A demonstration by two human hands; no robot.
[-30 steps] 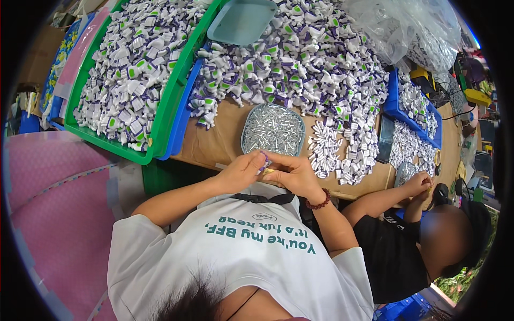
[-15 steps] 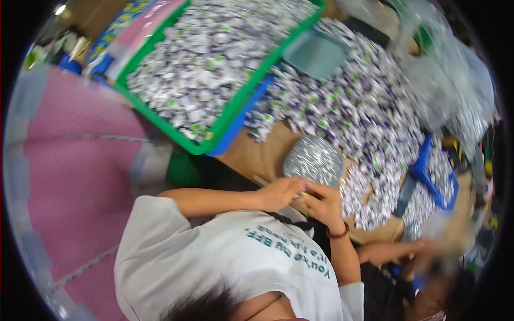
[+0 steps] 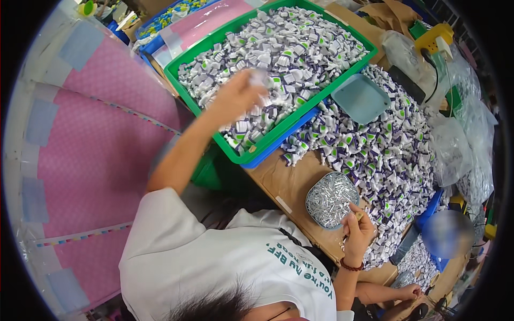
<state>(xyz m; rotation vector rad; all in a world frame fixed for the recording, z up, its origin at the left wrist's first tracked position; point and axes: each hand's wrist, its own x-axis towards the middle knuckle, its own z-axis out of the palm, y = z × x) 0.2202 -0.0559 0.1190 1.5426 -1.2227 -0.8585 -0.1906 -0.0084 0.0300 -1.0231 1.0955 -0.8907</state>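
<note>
My left hand (image 3: 235,99) is over the green tray (image 3: 227,151), smeared by motion, with a pale blur at its fingertips. Small white plastic pieces with purple and green parts (image 3: 300,48) fill that tray. At the lower right, my right hand (image 3: 357,232) is by the near right rim of a bowl (image 3: 316,216) of short shiny metal pins (image 3: 331,199). Its thumb and fingers are pinched together, a yellowish wrap round one finger. Whatever lies between those fingertips is too small to name.
A large heap of similar white pieces (image 3: 375,166) covers the brown tabletop (image 3: 276,179), a grey-blue shallow dish (image 3: 361,99) on it. Clear plastic bags (image 3: 455,144) and a yellow power strip (image 3: 433,37) lie right. Another person's hand (image 3: 411,291) shows at the lower right.
My hands were together in front of my shirt, below the bowl. The left has since swung up and left over the green tray; the right has moved right, beside the bowl.
</note>
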